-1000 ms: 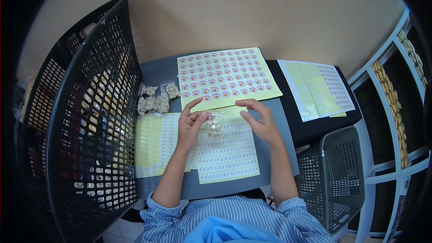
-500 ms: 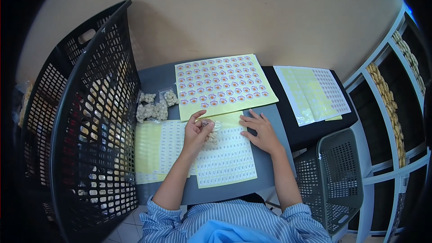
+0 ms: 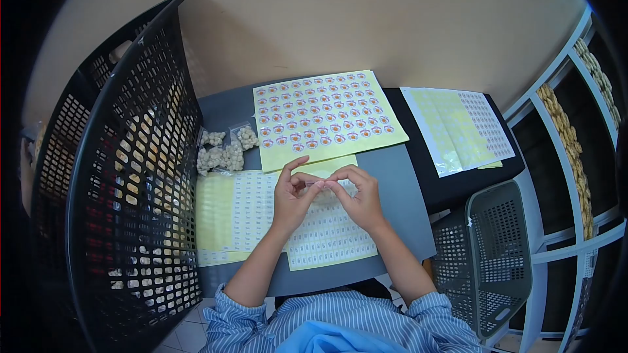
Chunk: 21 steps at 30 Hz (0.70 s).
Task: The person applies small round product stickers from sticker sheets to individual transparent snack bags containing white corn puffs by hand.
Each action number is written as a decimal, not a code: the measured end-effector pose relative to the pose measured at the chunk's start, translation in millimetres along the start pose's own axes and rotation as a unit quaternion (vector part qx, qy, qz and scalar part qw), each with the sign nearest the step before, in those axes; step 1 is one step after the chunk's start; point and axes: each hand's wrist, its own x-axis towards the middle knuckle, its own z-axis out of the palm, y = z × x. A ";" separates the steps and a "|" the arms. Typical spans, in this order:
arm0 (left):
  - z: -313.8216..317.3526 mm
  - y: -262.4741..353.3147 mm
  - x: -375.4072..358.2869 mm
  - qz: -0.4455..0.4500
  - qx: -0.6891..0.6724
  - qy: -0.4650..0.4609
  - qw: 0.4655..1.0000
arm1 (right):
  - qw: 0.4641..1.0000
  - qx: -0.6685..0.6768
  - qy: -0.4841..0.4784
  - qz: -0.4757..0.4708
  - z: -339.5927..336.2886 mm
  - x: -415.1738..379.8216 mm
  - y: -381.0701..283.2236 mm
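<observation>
My left hand (image 3: 294, 197) pinches a small clear plastic bag (image 3: 324, 195) at its upper edge. Thumb to thumb with it, my right hand (image 3: 360, 199) pinches the same bag. Much of the bag and its contents is hidden by the fingers. Under the hands lies a sheet of small white labels (image 3: 333, 245) on yellow backing. A second white label sheet (image 3: 252, 206) is to its left. Behind them, a large yellow sheet of round red-and-orange stickers (image 3: 327, 114) covers the back of the table. Several clear bags of pale round pieces (image 3: 226, 153) are bunched at the left.
A tall dark basket (image 3: 140, 176) with packed goods stands along the grey table's (image 3: 409, 222) left side. To the right are a sticker sheet in a plastic sleeve (image 3: 458, 131), a green crate (image 3: 500, 255) and a shelf rack (image 3: 556, 157).
My right hand has moved left from the label sheet and closed on the bag, meeting my left hand. The bag was held by my left hand alone before.
</observation>
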 end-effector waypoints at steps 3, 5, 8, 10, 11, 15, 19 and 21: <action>-4.1 -1.2 -1.6 0.000 0.079 -0.024 0.997 | 0.997 -0.074 -0.002 -0.032 -1.2 -3.2 1.3; -3.9 6.0 -0.9 -0.022 0.072 -0.015 0.997 | 0.996 -0.080 0.012 -0.028 -1.3 -3.3 2.6; -5.4 7.6 0.0 0.012 0.120 -0.026 0.992 | 0.996 -0.084 0.013 -0.039 -6.1 -1.9 3.5; -3.9 6.4 0.3 0.036 0.140 -0.023 0.989 | 0.996 -0.079 0.016 -0.038 -7.6 -2.4 3.3; -2.8 5.7 0.4 0.061 0.159 -0.018 0.985 | 0.996 -0.076 0.017 -0.039 -8.8 -2.7 2.9; 1.6 9.2 -4.0 0.061 0.164 -0.024 0.984 | 0.999 -0.044 0.002 -0.025 -13.0 -4.1 0.4; 7.3 4.9 -3.7 0.012 0.050 -0.060 0.997 | 0.990 0.110 0.002 0.084 -12.2 -7.2 3.6; 2.2 -5.9 -2.3 -0.011 0.036 -0.090 0.995 | 0.985 0.132 0.004 0.108 -11.9 -7.8 10.1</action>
